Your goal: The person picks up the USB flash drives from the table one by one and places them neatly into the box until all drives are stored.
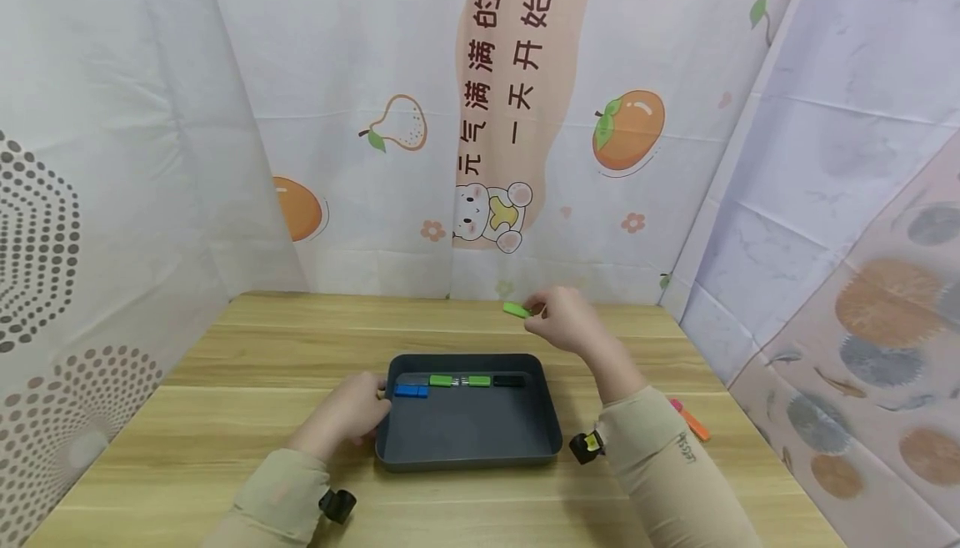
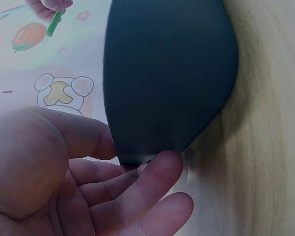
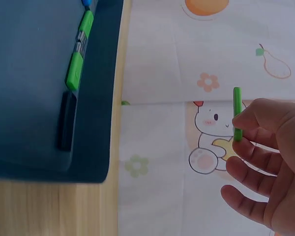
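A dark grey tray (image 1: 480,427) stands on the wooden table, and my left hand (image 1: 352,404) grips its left side. In the left wrist view, thumb and fingers (image 2: 160,169) meet the tray's edge from opposite sides. Behind the tray, to its right, my right hand (image 1: 566,319) pinches a slim green stick (image 3: 237,110) between thumb and forefinger. The other fingers are loosely bent. Inside the tray along the back lie a blue stick (image 1: 411,391), two green sticks (image 3: 75,71) with silvery ends facing each other like USB sticks, and a black stick (image 3: 66,120).
An orange stick (image 1: 694,424) and a pink one (image 1: 677,404) lie on the table at the right, partly behind my right sleeve (image 1: 637,423). A printed curtain (image 1: 375,223) hangs along the table's back edge, with more cloth on both sides.
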Demonstrator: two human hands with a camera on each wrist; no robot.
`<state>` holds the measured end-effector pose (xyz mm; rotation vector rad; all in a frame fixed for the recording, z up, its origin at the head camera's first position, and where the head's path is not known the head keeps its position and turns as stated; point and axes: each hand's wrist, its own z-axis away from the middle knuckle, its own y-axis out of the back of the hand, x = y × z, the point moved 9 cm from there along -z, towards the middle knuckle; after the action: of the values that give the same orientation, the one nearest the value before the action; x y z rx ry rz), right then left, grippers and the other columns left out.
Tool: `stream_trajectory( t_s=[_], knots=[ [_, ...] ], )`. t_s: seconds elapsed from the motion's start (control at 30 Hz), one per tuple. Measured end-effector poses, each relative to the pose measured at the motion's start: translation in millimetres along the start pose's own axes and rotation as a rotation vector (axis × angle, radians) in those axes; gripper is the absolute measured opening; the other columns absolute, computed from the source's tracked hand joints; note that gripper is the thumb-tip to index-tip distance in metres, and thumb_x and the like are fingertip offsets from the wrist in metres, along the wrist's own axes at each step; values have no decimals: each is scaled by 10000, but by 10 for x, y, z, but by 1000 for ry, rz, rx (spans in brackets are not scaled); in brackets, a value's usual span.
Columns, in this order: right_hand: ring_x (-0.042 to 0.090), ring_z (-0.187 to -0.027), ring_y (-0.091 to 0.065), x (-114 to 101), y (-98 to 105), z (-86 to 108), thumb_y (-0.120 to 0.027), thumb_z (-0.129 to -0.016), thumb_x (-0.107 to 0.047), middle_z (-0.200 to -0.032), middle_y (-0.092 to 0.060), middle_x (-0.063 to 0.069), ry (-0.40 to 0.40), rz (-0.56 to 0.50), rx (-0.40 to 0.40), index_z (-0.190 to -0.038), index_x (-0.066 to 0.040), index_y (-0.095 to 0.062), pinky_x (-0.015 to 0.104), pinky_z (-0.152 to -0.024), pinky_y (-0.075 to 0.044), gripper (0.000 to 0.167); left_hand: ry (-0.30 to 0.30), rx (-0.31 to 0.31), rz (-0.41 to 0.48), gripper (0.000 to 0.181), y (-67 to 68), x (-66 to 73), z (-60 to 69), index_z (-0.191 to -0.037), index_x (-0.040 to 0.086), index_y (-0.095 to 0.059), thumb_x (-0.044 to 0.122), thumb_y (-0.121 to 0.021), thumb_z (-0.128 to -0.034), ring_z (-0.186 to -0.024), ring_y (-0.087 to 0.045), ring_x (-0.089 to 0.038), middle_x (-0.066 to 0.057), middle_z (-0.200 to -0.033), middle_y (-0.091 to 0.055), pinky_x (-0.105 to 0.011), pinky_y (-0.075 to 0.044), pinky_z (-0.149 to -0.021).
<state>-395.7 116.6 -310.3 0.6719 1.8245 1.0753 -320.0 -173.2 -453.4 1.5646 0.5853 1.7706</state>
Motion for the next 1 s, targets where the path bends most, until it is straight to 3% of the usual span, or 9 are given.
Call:
stream_trajectory(
  t_s=[0.4,0.8,1.0],
  knots=[
    [151,-754,-585,-172,-216,-47,-704,-843,-93,-848,-675,-22,30,-57,-16,-1045,-80,-780,291,-615,-499,217,-8,4,-6,441,6,9,12,-1371,-72,-580,37,-557,-944,-511,-603,-222,-94,-865,-655,-337,-532,-434],
    [136,-604,-530,-282,-464,-89,-725,-841,-84,-894,-669,-19,57,-105,-41,-1029,-93,-779,281,-553,-474,195,-9,1,-6,449,-1,5,-2,-1373,-74,-575,35,-549,-938,-484,-598,-219,-81,-791,-637,-327,-519,-422],
    [105,-688,-568,-348,-597,-100,-742,-849,-117,-926,-694,-20,95,-54,-52,-1024,-114,-781,302,-646,-509,179,-11,-2,-5,452,-11,-5,-11,-1380,-68,-572,40,-546,-942,-467,-590,-215,-76,-748,-629,-324,-519,-421]
  ],
)
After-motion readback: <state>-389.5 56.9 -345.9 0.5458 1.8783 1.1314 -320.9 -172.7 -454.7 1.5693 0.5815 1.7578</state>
